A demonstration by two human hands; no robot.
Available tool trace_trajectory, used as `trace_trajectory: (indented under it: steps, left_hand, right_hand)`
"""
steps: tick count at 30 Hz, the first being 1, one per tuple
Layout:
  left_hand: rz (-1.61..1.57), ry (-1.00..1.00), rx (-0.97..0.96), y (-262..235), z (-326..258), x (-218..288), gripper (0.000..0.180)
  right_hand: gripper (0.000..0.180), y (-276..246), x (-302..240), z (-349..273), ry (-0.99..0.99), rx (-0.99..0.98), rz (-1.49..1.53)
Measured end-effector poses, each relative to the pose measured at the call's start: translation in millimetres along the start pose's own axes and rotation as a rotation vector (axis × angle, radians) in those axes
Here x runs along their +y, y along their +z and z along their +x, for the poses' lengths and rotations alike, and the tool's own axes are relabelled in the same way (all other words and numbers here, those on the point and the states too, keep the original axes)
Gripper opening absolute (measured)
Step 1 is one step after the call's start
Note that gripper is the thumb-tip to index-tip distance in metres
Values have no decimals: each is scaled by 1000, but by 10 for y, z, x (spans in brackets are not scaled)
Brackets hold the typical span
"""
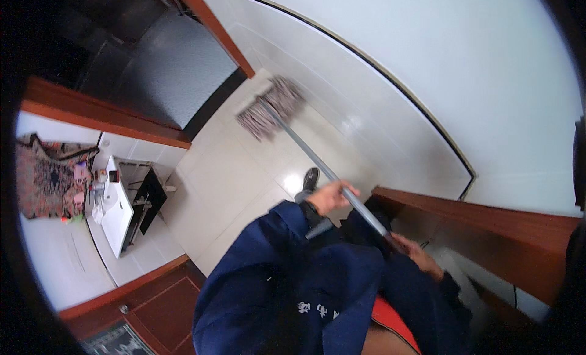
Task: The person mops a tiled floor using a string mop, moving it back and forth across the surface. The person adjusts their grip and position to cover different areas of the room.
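A mop [308,150] with a long grey handle slants across the floor from my body toward the doorway. Its striped grey-brown strands [271,108] lie spread on the tiles beside the white wall, slightly blurred. My left hand [331,198] is closed round the handle, partway down. Nearer the upper end, the fingers of my right hand [418,255] wrap round the pole. Dark blue sleeves cover both arms. One dark shoe [311,179] shows just beyond my left hand.
An open doorway [189,80] with a reddish-brown frame lies at the far left. A white shelf [116,220] holding small items juts from the left wall, below a patterned cloth bag [49,178]. Brown wooden furniture [488,220] stands close on my right. A brown door [155,300] is at lower left.
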State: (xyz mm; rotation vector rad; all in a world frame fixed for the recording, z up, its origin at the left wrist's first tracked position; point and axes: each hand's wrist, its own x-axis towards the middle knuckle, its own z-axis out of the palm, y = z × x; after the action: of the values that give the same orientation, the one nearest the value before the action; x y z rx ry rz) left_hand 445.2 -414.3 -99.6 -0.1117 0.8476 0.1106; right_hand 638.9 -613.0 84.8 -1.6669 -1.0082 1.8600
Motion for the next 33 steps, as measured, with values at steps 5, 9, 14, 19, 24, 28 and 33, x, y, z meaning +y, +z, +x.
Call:
trace_trajectory:
  steps: [5,9,14,19,24,28,33]
  left_hand:
    - [2,281,104,-518,-8,1209,25]
    - [-60,330,198,-893,136,1851,33]
    - [191,474,385,-1340,285,2490,45]
    - [82,547,445,-1606,468,3081,30]
    - [-143,299,358,-1530,385,2946,26]
    - [199,163,265,-1400,223,2029,23]
    - [357,185,365,-1205,290,533,30]
  right_hand:
    - [58,256,-213,1399,-57,-229,432]
    - [49,682,-519,2926,8,-153,651]
    - [49,1037,-794,3731,158,-46,806]
    - [64,893,-1018,3230,-27,-178,575]
    - [76,808,-1186,2587,-613,92,-323]
    - [29,1007,-950,2183,-1059,379,-387]
    - [20,1379,-256,1001,-1073,449,-64]
